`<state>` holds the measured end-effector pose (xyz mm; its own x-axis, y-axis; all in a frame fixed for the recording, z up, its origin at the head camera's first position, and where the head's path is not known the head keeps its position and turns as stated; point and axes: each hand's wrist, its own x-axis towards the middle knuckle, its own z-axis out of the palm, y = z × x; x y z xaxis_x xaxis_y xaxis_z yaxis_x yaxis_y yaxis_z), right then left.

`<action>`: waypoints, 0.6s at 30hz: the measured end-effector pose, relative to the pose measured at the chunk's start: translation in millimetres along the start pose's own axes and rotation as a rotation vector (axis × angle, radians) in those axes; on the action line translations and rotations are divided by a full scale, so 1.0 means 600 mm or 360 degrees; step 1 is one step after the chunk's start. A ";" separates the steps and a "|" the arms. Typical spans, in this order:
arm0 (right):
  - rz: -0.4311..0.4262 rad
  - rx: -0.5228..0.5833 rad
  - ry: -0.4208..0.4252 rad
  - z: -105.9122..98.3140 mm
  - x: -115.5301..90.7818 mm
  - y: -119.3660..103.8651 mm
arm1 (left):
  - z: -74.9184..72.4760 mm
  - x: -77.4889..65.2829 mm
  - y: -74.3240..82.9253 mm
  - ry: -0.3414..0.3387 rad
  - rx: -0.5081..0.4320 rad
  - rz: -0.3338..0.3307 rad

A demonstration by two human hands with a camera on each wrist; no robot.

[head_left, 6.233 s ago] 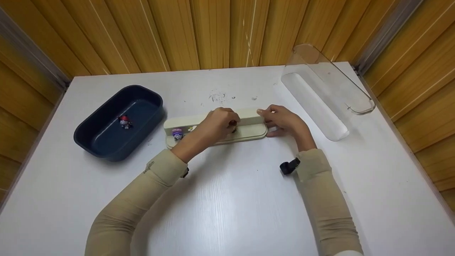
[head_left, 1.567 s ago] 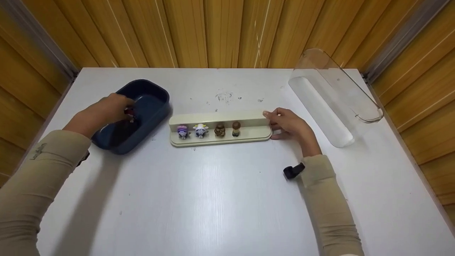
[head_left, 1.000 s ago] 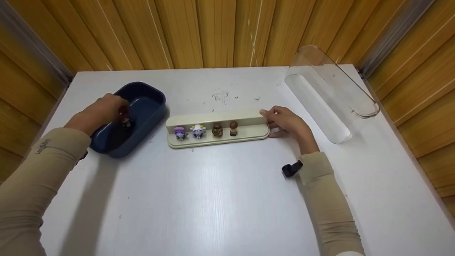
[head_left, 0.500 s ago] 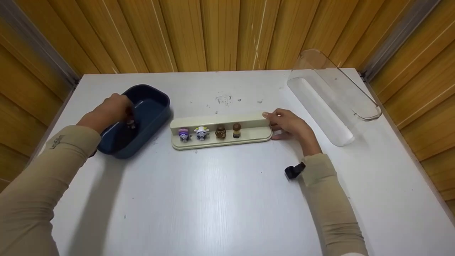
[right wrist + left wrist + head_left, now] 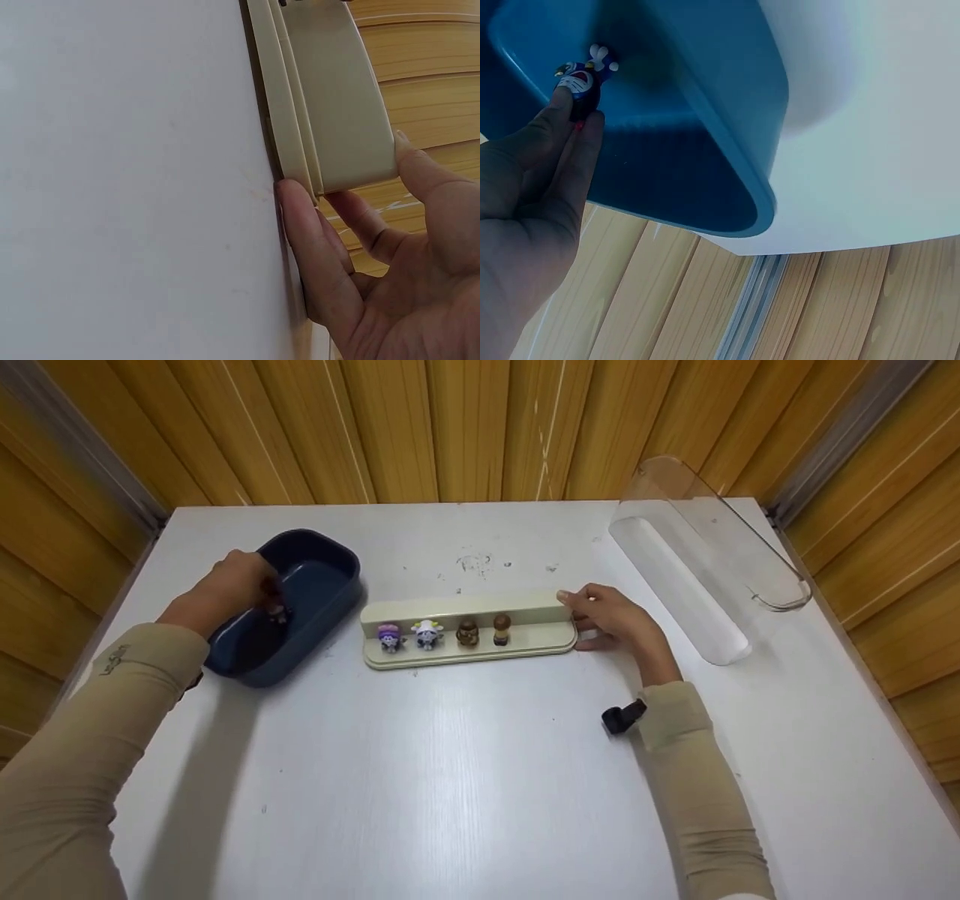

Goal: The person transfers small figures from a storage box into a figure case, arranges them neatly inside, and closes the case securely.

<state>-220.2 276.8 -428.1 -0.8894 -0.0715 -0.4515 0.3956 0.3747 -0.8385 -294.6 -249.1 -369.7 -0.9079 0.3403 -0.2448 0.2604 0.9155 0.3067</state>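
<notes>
My left hand (image 5: 234, 585) reaches into the dark blue bin (image 5: 259, 679) and pinches a small toy figurine (image 5: 583, 81) between thumb and fingertips. In the left wrist view the figurine shows dark blue and white parts with a little red; the fingers cover its lower end. At its right end, a long cream display base (image 5: 536, 646) is held by my right hand (image 5: 611, 615), thumb on the raised back ledge and fingers round the end. On the base's left and middle stand several figurines in a row: purple-capped (image 5: 390, 637), white-and-yellow (image 5: 427, 634), brown (image 5: 468, 634) and brown-haired (image 5: 501, 630).
A clear long cover (image 5: 720, 547) with a white strip along one side lies at the back right of the white table (image 5: 450, 780). Wood-panelled walls (image 5: 465, 427) enclose the table's back and sides.
Since the earliest frame my left hand has moved from the base to the bin, where it has taken hold of the figurine lying there. My right hand keeps its place at the base's end.
</notes>
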 end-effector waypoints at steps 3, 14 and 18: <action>0.0007 -0.0003 0.0013 -0.004 0.001 0.002 | -0.001 0.006 0.004 -0.0013 0.0011 0.0013; -0.0017 0.0004 -0.0045 0.017 0.011 0.002 | 0.029 -0.002 -0.022 -0.0041 0.0135 0.0120; -0.0014 0.0016 -0.0041 0.018 0.012 0.000 | 0.030 -0.001 -0.023 -0.0048 0.0102 0.0094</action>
<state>-224.0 266.5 -434.4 -0.8865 -0.0987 -0.4520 0.3904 0.3648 -0.8453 -291.6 -258.1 -390.4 -0.8801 0.3998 -0.2561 0.3348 0.9051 0.2622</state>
